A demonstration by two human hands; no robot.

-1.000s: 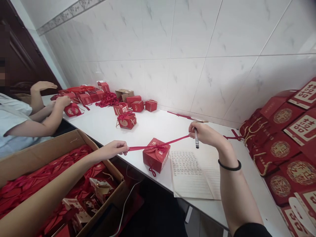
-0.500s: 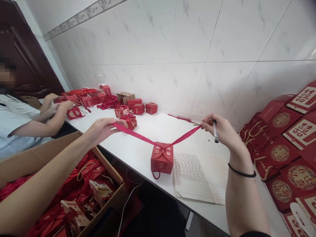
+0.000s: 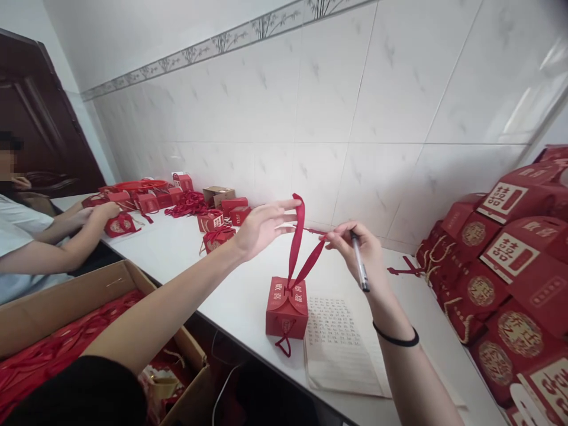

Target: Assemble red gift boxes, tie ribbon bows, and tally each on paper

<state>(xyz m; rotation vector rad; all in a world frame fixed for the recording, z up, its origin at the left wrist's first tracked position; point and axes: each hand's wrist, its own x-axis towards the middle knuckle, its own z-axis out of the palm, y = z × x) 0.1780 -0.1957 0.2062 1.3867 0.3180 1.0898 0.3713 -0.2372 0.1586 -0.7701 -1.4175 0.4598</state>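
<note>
Box [image 3: 286, 319], red, one: upright on the white desk [image 3: 242, 287], near its front edge, just beside the open notebook [image 3: 339, 367]. Ribbon [image 3: 293, 251], red, one: two strands rising from the box's top. My right grip [image 3: 371, 255]: thumb and finger clamped on one strand, pen [image 3: 360, 266] also in hand. My left grip [image 3: 261, 229]: fingers stretched out, other strand at the fingertips; whether pinched, I cannot tell. Carton [image 3: 104, 281], open, one: at lower left, red goods inside.
</note>
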